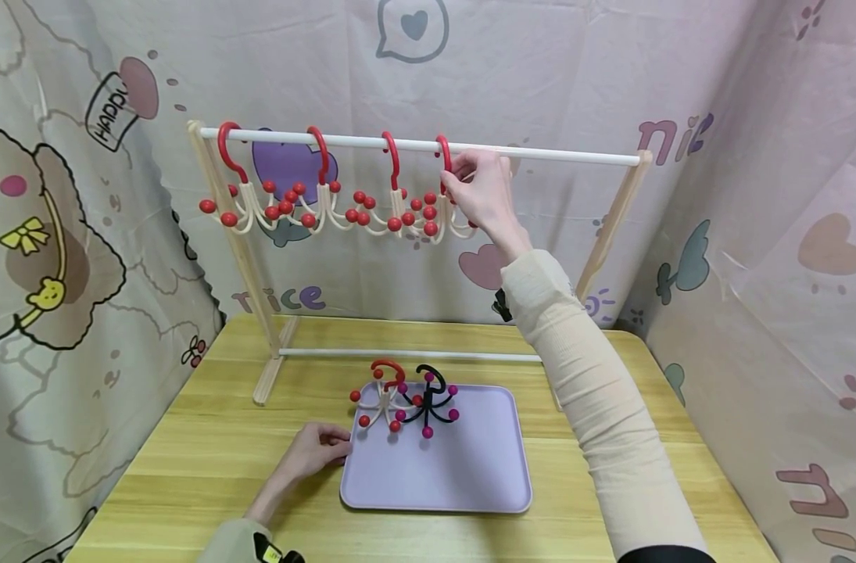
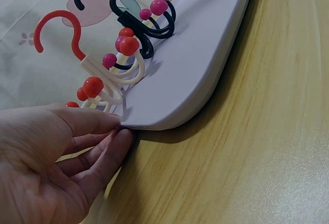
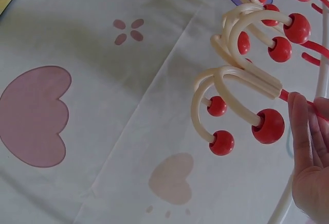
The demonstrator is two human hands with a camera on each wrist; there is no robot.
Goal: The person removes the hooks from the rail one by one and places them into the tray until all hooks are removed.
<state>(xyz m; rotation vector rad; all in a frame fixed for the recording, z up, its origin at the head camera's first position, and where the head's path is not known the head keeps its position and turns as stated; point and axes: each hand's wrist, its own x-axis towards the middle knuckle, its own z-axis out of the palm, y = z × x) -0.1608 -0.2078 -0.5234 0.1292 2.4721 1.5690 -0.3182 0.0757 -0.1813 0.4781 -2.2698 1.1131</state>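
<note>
Wooden table (image 1: 188,469), left fingers (image 2: 114,152) pinching lilac tray (image 1: 470,469), right fingers (image 1: 468,160) apparently pinching red hook (image 1: 446,156)

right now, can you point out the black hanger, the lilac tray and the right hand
Black hanger (image 1: 428,400): head view, on its central stem.
Lilac tray (image 1: 463,469): head view, on its bare surface.
Right hand (image 1: 482,188): head view, on the back of the hand.
</note>
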